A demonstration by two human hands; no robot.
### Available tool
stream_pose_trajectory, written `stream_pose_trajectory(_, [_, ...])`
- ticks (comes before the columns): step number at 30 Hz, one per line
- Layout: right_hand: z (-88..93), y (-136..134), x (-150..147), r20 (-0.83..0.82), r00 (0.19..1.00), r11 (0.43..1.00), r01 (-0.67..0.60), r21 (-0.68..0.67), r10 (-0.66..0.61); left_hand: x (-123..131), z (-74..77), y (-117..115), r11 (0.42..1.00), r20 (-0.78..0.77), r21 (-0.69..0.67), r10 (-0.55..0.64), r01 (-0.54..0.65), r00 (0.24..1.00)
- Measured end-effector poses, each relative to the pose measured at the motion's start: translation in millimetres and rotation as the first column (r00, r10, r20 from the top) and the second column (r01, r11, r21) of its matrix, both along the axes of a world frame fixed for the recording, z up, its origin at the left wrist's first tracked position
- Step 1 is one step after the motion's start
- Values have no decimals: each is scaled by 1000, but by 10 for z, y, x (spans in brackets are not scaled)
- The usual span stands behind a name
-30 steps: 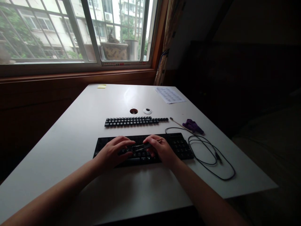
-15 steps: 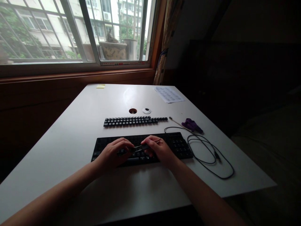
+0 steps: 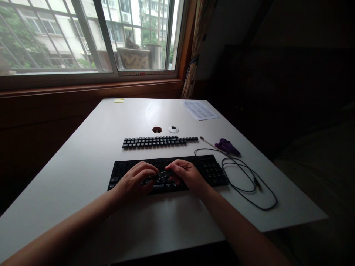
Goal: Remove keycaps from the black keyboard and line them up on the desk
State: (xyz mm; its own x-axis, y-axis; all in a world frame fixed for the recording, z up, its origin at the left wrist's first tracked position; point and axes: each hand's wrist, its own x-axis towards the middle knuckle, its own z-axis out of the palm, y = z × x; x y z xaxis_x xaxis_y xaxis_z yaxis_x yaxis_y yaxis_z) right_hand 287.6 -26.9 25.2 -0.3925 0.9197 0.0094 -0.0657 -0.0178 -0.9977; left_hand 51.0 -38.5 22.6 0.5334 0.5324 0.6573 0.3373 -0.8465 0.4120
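A black keyboard (image 3: 213,173) lies on the white table, with keycaps still on its right block and bare dark areas at its upper left. Above its middle, my right hand (image 3: 184,171) grips a keycap puller (image 3: 162,177), whose two thin wire prongs point left. My left hand (image 3: 140,177) is curled at the prong ends, fingertips close to the wires. Whatever its fingers pinch is dark and mostly hidden. Behind the keyboard, loose black keycaps (image 3: 151,142) stand lined up in rows.
A thin brush-like stick (image 3: 210,144) and a purple cloth (image 3: 227,146) lie at the right. The keyboard's black cable (image 3: 251,177) loops beside them. Farther back are a round table hole (image 3: 157,130), a white ring cover (image 3: 173,129), printed paper (image 3: 199,110) and yellow notes (image 3: 119,100).
The puller's wires and my left fingertips have shifted very slightly. Both hands stay over the middle of the keyboard, and the keycap rows look the same.
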Motion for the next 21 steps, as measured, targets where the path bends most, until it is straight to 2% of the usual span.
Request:
stream_pose_trajectory(9, [-6, 3, 19, 13, 1000, 1000, 18, 11, -18, -26, -61, 9, 997, -104, 68, -24, 32, 994])
stream_pose_trajectory(21, [-45, 6, 23, 26, 999, 998, 33, 50, -35, -18, 33, 29, 998, -41, 38, -57, 59, 998])
